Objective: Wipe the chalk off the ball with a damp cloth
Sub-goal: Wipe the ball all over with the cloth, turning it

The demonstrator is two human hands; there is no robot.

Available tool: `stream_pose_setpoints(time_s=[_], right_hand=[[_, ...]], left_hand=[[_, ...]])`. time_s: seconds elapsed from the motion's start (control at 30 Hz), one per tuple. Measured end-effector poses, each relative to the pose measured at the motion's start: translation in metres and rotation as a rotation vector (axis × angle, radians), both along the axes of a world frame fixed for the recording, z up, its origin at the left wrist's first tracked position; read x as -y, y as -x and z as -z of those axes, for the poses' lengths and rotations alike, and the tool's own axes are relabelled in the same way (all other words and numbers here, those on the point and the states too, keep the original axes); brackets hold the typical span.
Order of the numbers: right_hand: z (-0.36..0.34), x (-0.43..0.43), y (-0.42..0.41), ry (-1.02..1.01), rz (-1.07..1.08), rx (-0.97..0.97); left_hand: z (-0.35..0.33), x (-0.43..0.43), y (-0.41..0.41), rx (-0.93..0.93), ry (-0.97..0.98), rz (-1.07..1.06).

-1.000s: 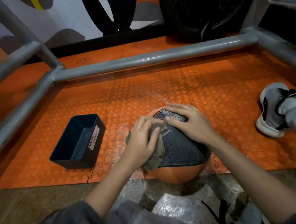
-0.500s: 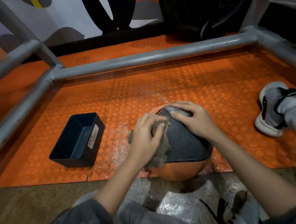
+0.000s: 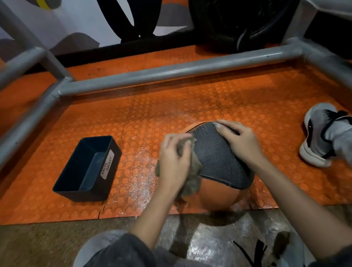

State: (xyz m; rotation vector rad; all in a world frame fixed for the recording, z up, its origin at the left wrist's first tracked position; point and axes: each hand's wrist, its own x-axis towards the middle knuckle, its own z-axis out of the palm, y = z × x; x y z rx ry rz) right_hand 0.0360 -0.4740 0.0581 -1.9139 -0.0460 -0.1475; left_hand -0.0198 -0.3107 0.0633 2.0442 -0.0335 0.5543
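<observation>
Orange studded floor tiles (image 3: 172,104) carry the orange-and-grey ball (image 3: 218,194), which sits near their front edge between a person's hands. The left hand (image 3: 173,161) curls its fingers round a crumpled grey cloth (image 3: 191,184) pressed to the ball's left side. The right hand (image 3: 241,144) lies on top, fingers straight and close together. White chalk dust (image 3: 140,182) speckles the tiles beside a dark bin (image 3: 87,167) labelled "Waste Basket".

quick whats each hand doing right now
Left hand: closed, gripping the cloth against the ball.
Right hand: open, fingers resting flat on top of the ball.
</observation>
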Motion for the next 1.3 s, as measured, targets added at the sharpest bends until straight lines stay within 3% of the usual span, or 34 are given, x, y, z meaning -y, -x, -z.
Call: stream_pose_setpoints(time_s=[0.1, 0.17, 0.23, 0.37, 0.47, 0.63, 0.8, 0.9, 1.0, 1.17, 1.3], right_hand=[[0.001, 0.001, 0.0, 0.012, -0.001, -0.002], [0.003, 0.0, 0.001, 0.026, -0.014, 0.008], [0.003, -0.005, 0.003, 0.064, -0.023, 0.022], [0.002, -0.014, 0.008, 0.18, 0.032, 0.04], [0.001, -0.016, 0.01, 0.274, 0.068, 0.032], [0.002, -0.01, 0.009, 0.202, 0.011, 0.021], [0.001, -0.013, 0.025, 0.234, -0.048, 0.116], [0.004, -0.021, 0.036, 0.289, -0.139, 0.192], [0.003, -0.022, 0.036, 0.416, -0.237, 0.177], [0.001, -0.009, 0.02, 0.333, -0.345, 0.078], [0.002, -0.011, 0.019, 0.363, -0.399, 0.103]], left_hand=[[0.003, 0.016, 0.015, 0.127, -0.249, 0.116], [0.006, 0.011, 0.018, 0.157, -0.294, 0.151], [0.008, -0.002, 0.016, 0.135, -0.208, 0.132], [0.008, -0.024, 0.001, -0.053, 0.164, -0.108], [0.005, -0.01, 0.002, -0.01, 0.048, -0.096], [-0.003, 0.003, 0.003, 0.082, -0.236, 0.087], [-0.021, -0.022, -0.035, -0.174, -0.062, 0.074], [-0.023, -0.038, -0.054, -0.29, -0.063, 0.102], [-0.024, -0.039, -0.044, -0.212, -0.102, 0.152], [-0.026, -0.028, -0.01, -0.065, -0.231, 0.327], [-0.027, -0.037, -0.017, -0.094, -0.173, 0.336]])
